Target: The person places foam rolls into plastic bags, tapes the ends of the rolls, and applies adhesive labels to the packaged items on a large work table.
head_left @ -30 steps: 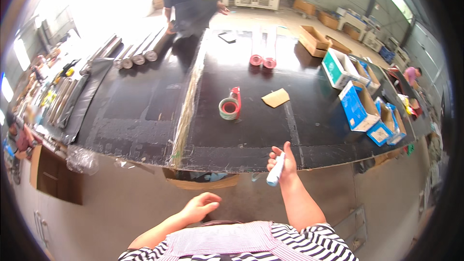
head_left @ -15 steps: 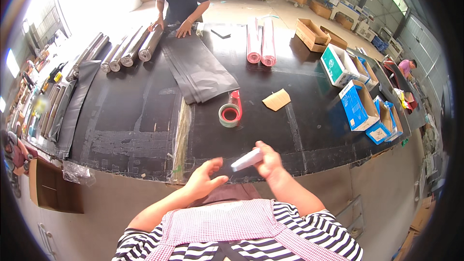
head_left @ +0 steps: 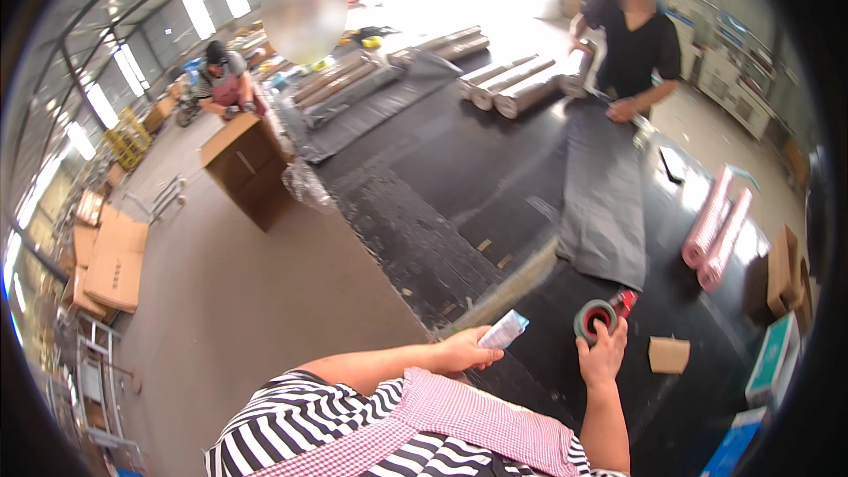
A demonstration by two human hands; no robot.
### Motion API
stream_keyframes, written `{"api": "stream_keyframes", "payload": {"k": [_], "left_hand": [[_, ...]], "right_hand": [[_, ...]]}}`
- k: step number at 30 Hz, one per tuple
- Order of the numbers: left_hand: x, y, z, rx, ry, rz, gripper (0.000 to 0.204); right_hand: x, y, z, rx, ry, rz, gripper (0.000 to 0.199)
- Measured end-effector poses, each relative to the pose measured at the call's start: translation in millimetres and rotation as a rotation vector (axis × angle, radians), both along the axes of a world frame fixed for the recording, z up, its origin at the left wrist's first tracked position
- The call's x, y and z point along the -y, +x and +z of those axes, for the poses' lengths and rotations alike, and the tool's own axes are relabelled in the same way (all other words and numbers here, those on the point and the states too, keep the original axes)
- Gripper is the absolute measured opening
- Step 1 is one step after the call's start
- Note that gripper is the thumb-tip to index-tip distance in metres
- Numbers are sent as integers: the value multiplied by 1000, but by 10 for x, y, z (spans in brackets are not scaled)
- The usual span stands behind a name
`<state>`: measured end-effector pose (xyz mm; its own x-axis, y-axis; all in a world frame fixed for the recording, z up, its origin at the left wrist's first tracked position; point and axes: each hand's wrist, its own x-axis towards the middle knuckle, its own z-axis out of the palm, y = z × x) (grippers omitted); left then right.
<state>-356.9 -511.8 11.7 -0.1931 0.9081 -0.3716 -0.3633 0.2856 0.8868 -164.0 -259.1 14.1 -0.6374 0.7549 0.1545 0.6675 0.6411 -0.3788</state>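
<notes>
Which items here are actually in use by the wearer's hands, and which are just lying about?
In use:
left hand holding a small white tube
right hand on the tape dispenser

Lying about:
cardboard piece
two pink rolls
grey sheet
brown carton on the floor
grey rolls

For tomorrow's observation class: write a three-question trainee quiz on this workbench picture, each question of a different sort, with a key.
1. True or false: the left hand holds a small pale tube.
2. What does the right hand grip? A) tape dispenser B) scissors C) cardboard box
3. Fill in: the two pink rolls lie on the black ___.

Key: 1 true; 2 A; 3 table.
</notes>
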Motion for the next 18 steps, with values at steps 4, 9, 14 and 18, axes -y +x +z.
{"api": "stream_keyframes", "payload": {"k": [4,9,14,18], "left_hand": [[483,-249,-2,42,-20,189,59],[857,-646,-65,528,199,362,57],[1528,-1394,44,751,471,376,56],[2088,-2239,333,412,445,472,42]], "right_hand": [[161,-209,-237,-241,35,-54,37],[225,-320,-422,-557,18,-92,20],[1093,-826,99,-521,65,120,29],[1748,-1891,163,-649,55,312,24]]}}
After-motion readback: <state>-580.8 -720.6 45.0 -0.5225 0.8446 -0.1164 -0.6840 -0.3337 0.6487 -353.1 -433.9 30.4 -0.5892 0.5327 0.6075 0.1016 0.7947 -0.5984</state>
